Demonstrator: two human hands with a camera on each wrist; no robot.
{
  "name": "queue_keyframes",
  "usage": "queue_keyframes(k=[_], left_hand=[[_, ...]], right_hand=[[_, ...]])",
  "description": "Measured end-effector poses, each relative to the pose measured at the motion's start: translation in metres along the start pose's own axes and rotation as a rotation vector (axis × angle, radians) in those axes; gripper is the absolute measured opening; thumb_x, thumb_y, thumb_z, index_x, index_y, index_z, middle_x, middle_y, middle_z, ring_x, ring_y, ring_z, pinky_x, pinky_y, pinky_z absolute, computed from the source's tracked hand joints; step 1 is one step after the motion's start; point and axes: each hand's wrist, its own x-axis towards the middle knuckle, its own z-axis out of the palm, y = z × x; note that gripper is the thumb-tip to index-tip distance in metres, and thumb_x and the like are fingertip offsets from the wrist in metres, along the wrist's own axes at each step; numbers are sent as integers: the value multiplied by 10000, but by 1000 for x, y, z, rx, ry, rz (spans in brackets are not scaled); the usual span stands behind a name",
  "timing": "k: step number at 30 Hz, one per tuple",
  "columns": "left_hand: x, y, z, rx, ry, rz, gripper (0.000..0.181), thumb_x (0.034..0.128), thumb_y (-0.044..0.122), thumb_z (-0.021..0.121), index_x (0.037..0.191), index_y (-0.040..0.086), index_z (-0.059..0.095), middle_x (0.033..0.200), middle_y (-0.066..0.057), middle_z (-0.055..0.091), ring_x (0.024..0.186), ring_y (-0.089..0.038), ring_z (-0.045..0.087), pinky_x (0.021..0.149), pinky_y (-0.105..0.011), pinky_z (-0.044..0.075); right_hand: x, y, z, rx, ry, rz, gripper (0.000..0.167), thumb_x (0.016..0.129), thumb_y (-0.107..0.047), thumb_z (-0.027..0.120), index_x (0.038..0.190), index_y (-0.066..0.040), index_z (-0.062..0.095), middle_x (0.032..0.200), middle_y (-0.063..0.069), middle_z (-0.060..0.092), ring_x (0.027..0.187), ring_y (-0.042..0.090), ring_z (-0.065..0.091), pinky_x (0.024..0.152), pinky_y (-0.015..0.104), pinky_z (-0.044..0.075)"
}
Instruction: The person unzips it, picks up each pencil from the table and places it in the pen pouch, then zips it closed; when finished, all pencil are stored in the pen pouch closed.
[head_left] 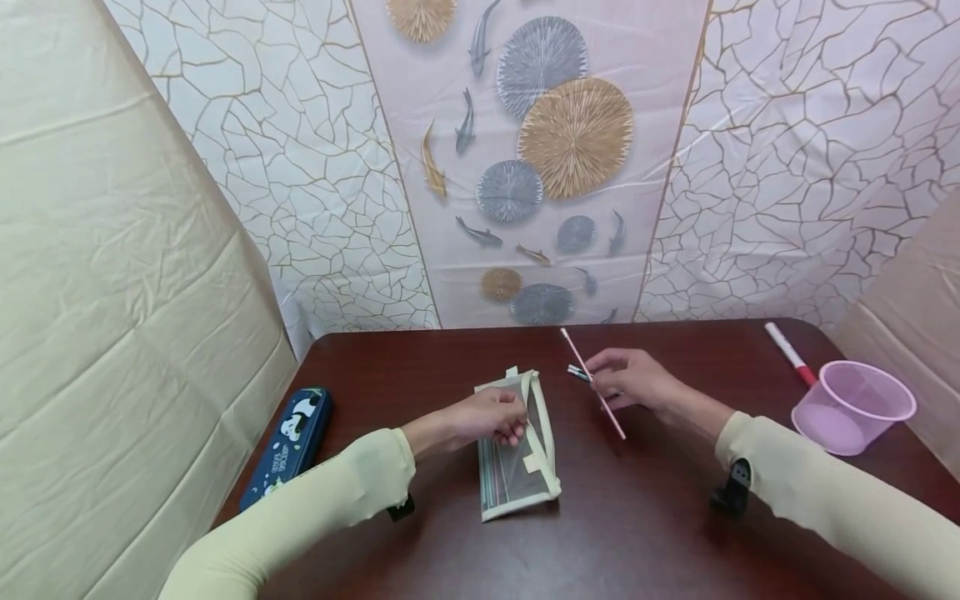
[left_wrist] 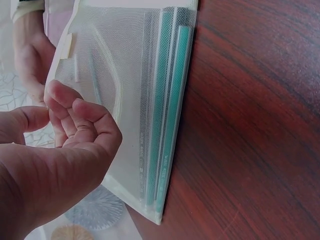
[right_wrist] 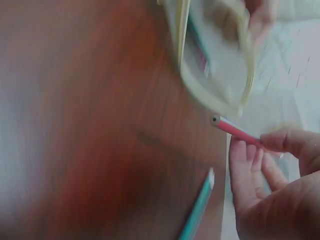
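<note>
Backdrop: printed cloth (head_left: 300, 142), pale with gold crackle lines, centre panel of grey and gold discs and fish; quilted beige fabric wall (head_left: 142, 333) on the left. Work surface: dark reddish-brown table with wood grain (head_left: 637, 533).

Slim pink pencil (right_wrist: 240, 134) held up off the table, right of centre, slanting from far left to near right. Right hand (head_left: 633, 383) has it pinched, thumb and fingertips together on the shaft. Teal-green pencil (right_wrist: 197, 210) lies on the table close by, partly behind this hand in the head view.

Just left: flat cream-edged pouch of see-through mesh (head_left: 517, 479), at mid-table, tilted, mouth gaping to the right. Left hand (head_left: 491, 414) at its upper rim, fingers curled in, thumb and fingertips clamped on the edge. Long teal-green strips or pencils (left_wrist: 167, 100) show through the mesh along the bottom; exact number unclear.

Farther out, left edge of table: dark blue oblong case with panda print (head_left: 288, 446), well apart from the pouch. Right side: translucent pink round plastic basket (head_left: 832, 421); white marker with red end (head_left: 787, 350) on its far-left side, contact between them uncertain. Both forearms in cream sleeves (head_left: 825, 492), black device (head_left: 731, 487) at the right wrist.
</note>
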Motion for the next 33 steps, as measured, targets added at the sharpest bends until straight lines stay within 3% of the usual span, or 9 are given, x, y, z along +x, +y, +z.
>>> queue_keyframes(k=[5, 10, 22, 33], left_hand=[[1, 0, 0, 6, 5, 5, 103, 982, 113, 500, 941, 90, 591, 790, -4, 621, 681, -88, 616, 664, -234, 509], [2, 0, 0, 14, 6, 8, 104, 986, 115, 500, 938, 95, 591, 789, -5, 622, 678, -90, 619, 665, -239, 509], [1, 1, 3, 30, 1, 0, 95, 976, 113, 514, 912, 108, 585, 797, -6, 622, 681, -91, 627, 665, -233, 515], [-2, 3, 7, 28, -24, 17, 130, 1017, 138, 491, 934, 101, 584, 808, -11, 624, 696, -94, 632, 676, -230, 518]], right_hand=[[-16, -3, 29, 151, -142, 88, 384, 965, -58, 650, 1313, 86, 577, 944, 14, 748, 901, 177, 733, 846, 391, 646], [-23, -2, 48, 196, -240, 118, 324, 985, -78, 632, 1269, 73, 592, 946, -1, 728, 910, 178, 716, 844, 362, 635], [-7, -4, 64, 123, -276, 130, 331, 987, -67, 627, 1274, 93, 584, 1023, 100, 726, 929, 215, 724, 815, 396, 651], [0, -6, 77, 106, -262, 141, 338, 962, -35, 587, 1272, 93, 624, 952, 50, 717, 880, 150, 696, 826, 373, 642]])
